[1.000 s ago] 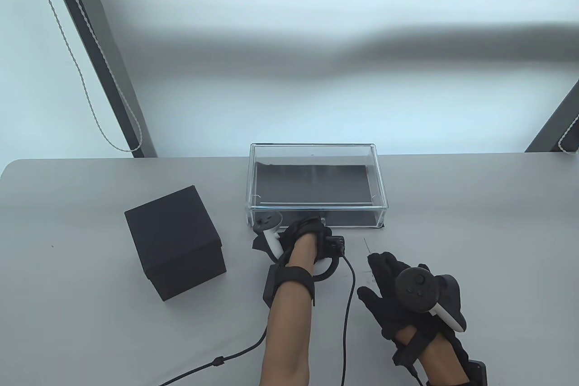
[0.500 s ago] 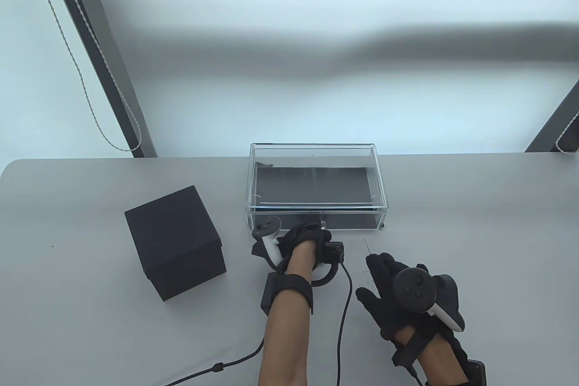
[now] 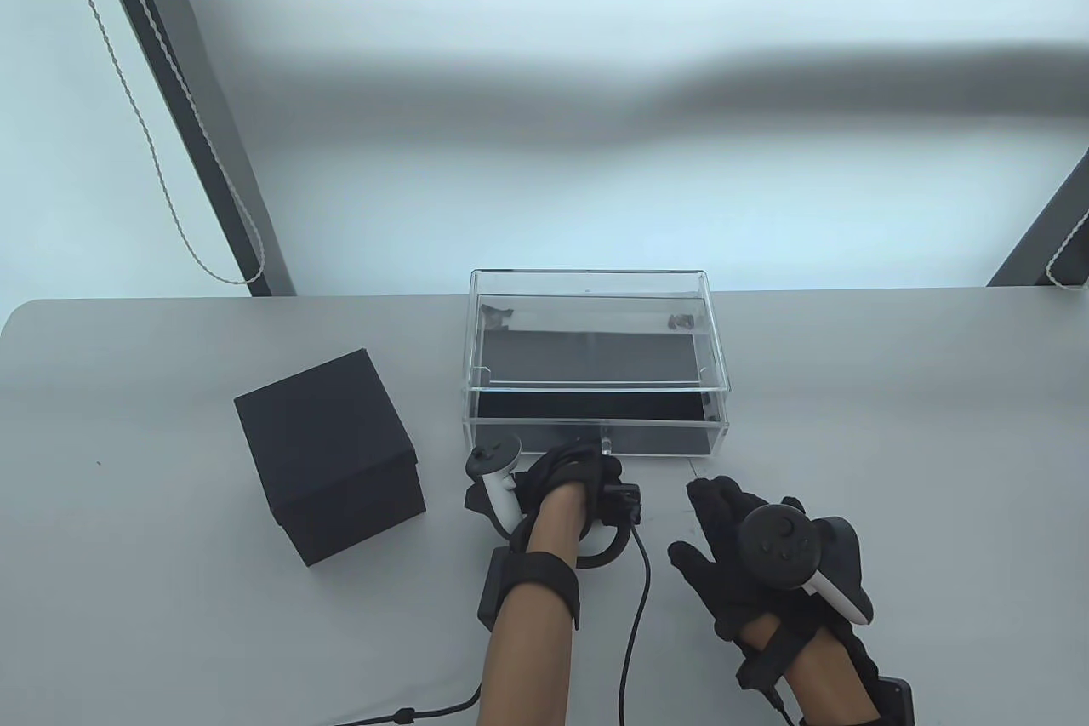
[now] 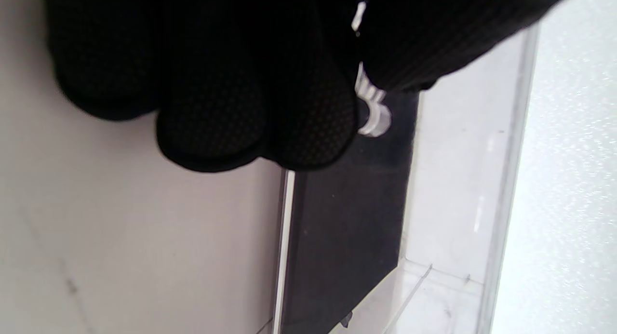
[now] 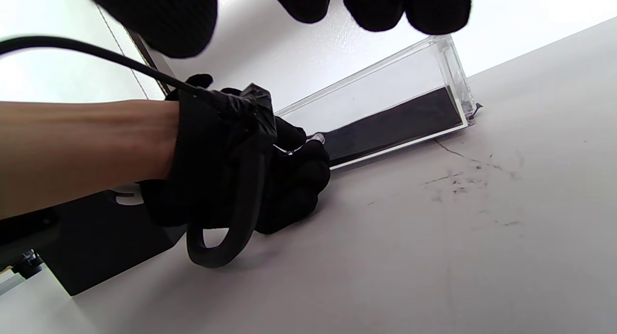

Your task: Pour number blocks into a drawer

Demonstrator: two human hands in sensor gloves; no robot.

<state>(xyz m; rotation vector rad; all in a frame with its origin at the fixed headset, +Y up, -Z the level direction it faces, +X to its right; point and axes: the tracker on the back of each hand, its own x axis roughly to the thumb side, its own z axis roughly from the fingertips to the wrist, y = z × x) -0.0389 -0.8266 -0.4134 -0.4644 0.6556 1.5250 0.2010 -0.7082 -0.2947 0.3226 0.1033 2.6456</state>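
Two fingers point(image 4: 308, 126) pinch drawer knob point(image 4: 373, 117).

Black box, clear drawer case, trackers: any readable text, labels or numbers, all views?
None readable.
Black box: plain faces, no print visible.
Clear drawer case: no label.
Tracker on the right hand: button marks too small to read.
Table: only scuff marks, no writing.

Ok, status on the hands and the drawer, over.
Left hand pinches the clear knob, drawer partly out of its clear case. Right hand open, resting on the table. Black box left of drawer, untouched.
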